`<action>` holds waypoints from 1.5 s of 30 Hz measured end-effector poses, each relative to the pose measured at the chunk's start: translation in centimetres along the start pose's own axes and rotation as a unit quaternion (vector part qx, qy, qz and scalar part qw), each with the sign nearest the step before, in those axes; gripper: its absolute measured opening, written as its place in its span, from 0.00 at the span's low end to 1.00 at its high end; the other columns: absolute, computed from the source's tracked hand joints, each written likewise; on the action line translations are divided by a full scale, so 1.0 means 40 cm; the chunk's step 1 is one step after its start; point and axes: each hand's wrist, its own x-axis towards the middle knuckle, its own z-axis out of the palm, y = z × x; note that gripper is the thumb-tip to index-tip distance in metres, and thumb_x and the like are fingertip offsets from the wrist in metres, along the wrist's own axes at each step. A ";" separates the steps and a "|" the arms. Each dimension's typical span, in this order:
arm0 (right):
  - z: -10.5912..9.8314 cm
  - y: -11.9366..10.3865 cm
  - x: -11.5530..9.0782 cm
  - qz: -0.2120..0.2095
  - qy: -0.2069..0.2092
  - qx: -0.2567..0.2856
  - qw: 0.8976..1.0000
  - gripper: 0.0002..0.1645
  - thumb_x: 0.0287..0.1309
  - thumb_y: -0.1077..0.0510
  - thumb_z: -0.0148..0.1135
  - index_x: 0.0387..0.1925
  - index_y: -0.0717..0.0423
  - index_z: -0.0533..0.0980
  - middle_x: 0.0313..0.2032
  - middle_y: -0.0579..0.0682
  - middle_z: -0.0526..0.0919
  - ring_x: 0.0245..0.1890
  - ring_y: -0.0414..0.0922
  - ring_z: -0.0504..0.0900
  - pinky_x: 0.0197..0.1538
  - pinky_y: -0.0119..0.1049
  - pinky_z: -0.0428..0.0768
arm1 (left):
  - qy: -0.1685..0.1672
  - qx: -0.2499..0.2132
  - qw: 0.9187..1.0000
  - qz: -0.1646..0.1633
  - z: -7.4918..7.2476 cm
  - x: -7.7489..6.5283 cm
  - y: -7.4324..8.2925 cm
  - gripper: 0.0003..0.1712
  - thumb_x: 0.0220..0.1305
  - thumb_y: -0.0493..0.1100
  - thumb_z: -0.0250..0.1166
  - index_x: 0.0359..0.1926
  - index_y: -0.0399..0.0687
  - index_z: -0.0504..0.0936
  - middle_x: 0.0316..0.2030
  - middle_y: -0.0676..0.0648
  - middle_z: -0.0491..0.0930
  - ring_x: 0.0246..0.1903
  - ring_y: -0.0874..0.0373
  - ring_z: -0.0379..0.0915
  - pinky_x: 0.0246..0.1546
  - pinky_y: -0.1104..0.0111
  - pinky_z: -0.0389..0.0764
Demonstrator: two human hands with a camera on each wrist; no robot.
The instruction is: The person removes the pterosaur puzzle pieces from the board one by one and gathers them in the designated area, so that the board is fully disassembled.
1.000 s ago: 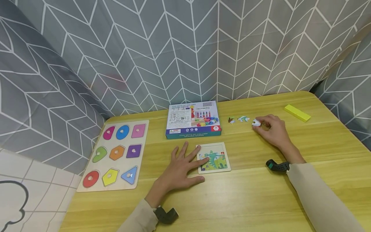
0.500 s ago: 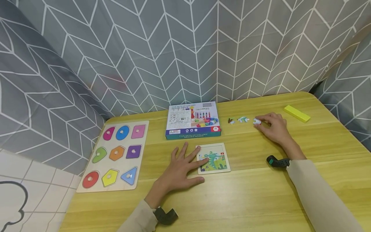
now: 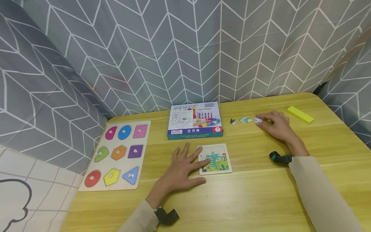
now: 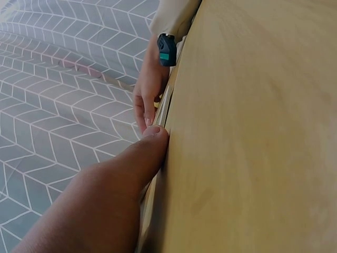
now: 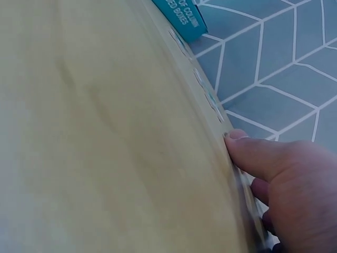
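My left hand [image 3: 181,170] lies with its fingers spread on the table, and its fingertips touch the left side of a small square jigsaw puzzle [image 3: 215,158] showing a green dinosaur in a pale frame. The upper part of the frame has a bare area. At the back right, the thumb and index finger of my right hand [image 3: 276,127] pinch a small white-and-blue jigsaw piece [image 3: 257,120] at table level. Just left of it lie a green-and-white jigsaw piece [image 3: 245,120] and a brown-and-green jigsaw piece [image 3: 233,121]. In the right wrist view, the thumb [image 5: 258,155] mostly hides the pinched piece.
A beaded-box toy carton [image 3: 195,120] stands behind the puzzle. To the left lies a wooden shape board [image 3: 116,170] with several coloured knobbed shapes. A yellow block [image 3: 300,114] sits at the back right. A grey patterned curtain [image 3: 185,48] borders the table's back edge.
My right hand has moved slightly with the pinched jigsaw piece, which is now closer to the green-and-white one. My left hand stays on the puzzle. The head view has shifted a little.
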 end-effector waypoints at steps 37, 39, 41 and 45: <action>0.005 -0.001 0.003 0.007 0.055 0.027 0.998 0.20 0.69 0.59 0.64 0.59 0.60 0.80 0.41 0.61 0.82 0.35 0.30 0.62 0.43 0.42 0.50 | -0.004 -0.002 1.000 -0.008 0.000 0.000 0.001 0.38 0.66 0.76 0.51 0.75 0.87 0.55 0.82 0.56 0.45 0.81 0.36 0.27 0.75 0.34 0.37; 0.006 -0.002 0.002 0.007 0.060 0.027 0.998 0.19 0.68 0.59 0.64 0.59 0.60 0.81 0.40 0.60 0.82 0.35 0.29 0.62 0.44 0.42 0.51 | -0.008 -0.002 1.000 -0.010 0.000 0.001 0.002 0.38 0.66 0.77 0.51 0.75 0.87 0.55 0.82 0.56 0.44 0.81 0.37 0.26 0.75 0.34 0.36; 0.007 -0.005 0.001 0.009 0.067 0.026 0.997 0.19 0.68 0.60 0.64 0.58 0.60 0.81 0.40 0.60 0.82 0.36 0.28 0.63 0.44 0.42 0.51 | -0.009 -0.003 1.000 -0.010 0.001 0.002 0.001 0.38 0.66 0.76 0.51 0.75 0.87 0.55 0.82 0.56 0.44 0.81 0.36 0.26 0.75 0.34 0.36; 0.012 -0.009 -0.002 0.009 0.079 0.028 0.996 0.19 0.66 0.61 0.65 0.57 0.60 0.82 0.39 0.61 0.83 0.36 0.28 0.63 0.45 0.42 0.52 | -0.009 -0.007 1.000 -0.010 0.001 0.000 0.002 0.38 0.66 0.76 0.52 0.76 0.86 0.56 0.82 0.55 0.44 0.81 0.36 0.26 0.75 0.34 0.36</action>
